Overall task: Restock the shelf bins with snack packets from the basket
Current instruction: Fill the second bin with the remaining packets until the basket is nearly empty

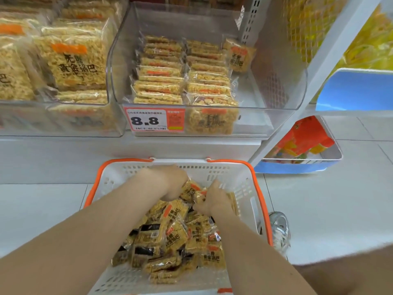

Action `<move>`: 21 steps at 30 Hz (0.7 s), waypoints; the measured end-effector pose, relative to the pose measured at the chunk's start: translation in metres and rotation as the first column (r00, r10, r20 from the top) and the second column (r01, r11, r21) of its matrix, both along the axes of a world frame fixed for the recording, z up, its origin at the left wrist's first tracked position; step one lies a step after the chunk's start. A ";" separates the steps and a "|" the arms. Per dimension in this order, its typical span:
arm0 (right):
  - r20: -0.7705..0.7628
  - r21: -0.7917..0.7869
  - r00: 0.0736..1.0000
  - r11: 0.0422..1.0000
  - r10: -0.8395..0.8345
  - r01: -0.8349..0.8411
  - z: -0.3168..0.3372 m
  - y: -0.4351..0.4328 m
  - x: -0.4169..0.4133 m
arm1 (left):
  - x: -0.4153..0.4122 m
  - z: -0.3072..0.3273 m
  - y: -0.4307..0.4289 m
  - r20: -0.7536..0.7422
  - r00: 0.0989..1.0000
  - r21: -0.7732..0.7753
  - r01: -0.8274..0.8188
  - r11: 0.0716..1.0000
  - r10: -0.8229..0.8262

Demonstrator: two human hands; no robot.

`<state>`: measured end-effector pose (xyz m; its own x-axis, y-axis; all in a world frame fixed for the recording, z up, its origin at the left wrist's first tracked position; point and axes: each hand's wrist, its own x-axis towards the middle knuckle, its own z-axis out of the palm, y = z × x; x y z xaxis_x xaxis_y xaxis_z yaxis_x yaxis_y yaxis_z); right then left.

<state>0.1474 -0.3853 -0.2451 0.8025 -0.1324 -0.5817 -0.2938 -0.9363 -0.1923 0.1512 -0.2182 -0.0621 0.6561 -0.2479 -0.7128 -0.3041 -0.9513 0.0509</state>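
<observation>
Head camera looks down as left grip (172, 181) and right grip (213, 201) curl round light, crinkly snack packets (190, 189) in the basket (244, 182) (probably slippery, crushable; best pinched at sealed edges) below the shelf bin (276, 73).

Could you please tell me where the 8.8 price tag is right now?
In the head view, the price tag sits on the front wall of the clear bin, upper centre, straight above the basket.
</observation>
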 end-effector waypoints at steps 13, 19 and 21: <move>0.009 0.117 0.922 0.916 0.386 -0.385 0.135 0.024 0.002 | 0.004 0.039 0.034 -0.006 0.993 -0.108 -0.116 0.987 0.116; 0.396 0.161 0.857 0.894 0.330 -0.419 0.218 0.041 -0.020 | -0.005 0.084 0.046 -0.240 0.875 -0.423 -0.483 0.766 0.420; 0.454 0.151 0.832 0.893 0.319 -0.424 0.235 0.040 -0.028 | -0.012 0.097 0.050 -0.329 0.821 -0.557 -0.568 0.606 0.467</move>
<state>0.1192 -0.3452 -0.0098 0.9318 0.3228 -0.1661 0.2218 -0.8684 -0.4435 0.1387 -0.1677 0.0348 0.7227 -0.3026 -0.6214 0.2873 -0.6862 0.6683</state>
